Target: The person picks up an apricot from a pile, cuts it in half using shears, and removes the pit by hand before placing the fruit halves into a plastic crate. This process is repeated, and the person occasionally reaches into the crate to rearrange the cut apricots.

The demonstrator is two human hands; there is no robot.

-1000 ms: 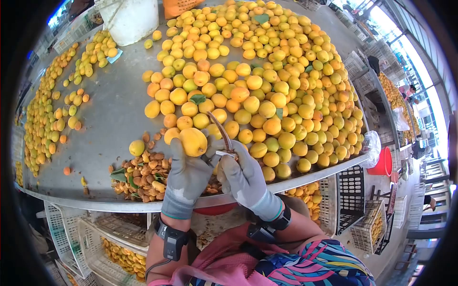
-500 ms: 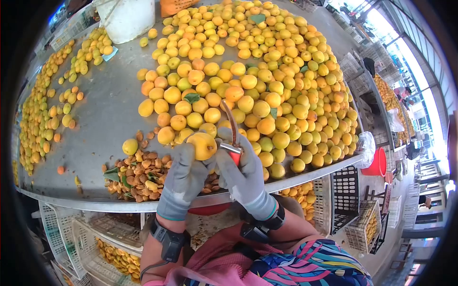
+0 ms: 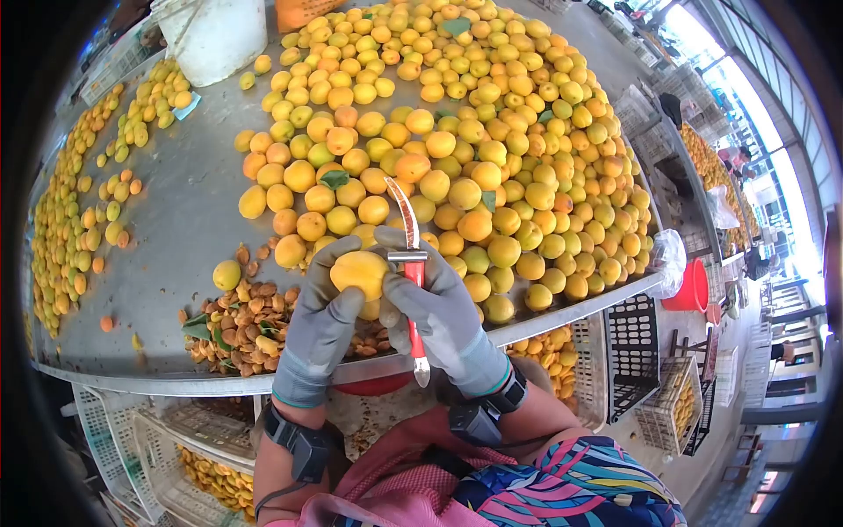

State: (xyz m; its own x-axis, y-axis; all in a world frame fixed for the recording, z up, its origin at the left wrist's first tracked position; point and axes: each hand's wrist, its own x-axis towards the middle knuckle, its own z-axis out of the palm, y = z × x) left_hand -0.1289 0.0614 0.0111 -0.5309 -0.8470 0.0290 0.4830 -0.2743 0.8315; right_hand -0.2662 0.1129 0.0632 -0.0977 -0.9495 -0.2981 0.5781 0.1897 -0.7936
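My left hand [image 3: 320, 327], in a grey glove, was closed around an apricot [image 3: 358, 270], the fingers curled up its left side. My right hand [image 3: 439, 318], gloved the same, was clamped on a red-handled knife [image 3: 413, 274]. The two hands pressed together at the fruit. The curved blade stood up and away from me, just right of the apricot, and the butt of the handle poked out below my palm. From this angle I could not tell whether the base of the blade touched the fruit; it looked close enough to. The apricot sat in the air above the near edge of the counter [image 3: 184, 211].

Directly under my left hand a heap of brown pits [image 3: 246, 327] lay on the counter, mixed with a few green leaves. Beyond the blade a large pile of yellow and orange apricots [image 3: 474, 132] spread across the right half of the surface. A looser band of fruit [image 3: 75, 211] ran along the far left edge. A white bucket [image 3: 211, 31] stood at the far side. White plastic crates [image 3: 132, 422] sat below the counter, and a red bucket [image 3: 694, 285] hung off its right corner.
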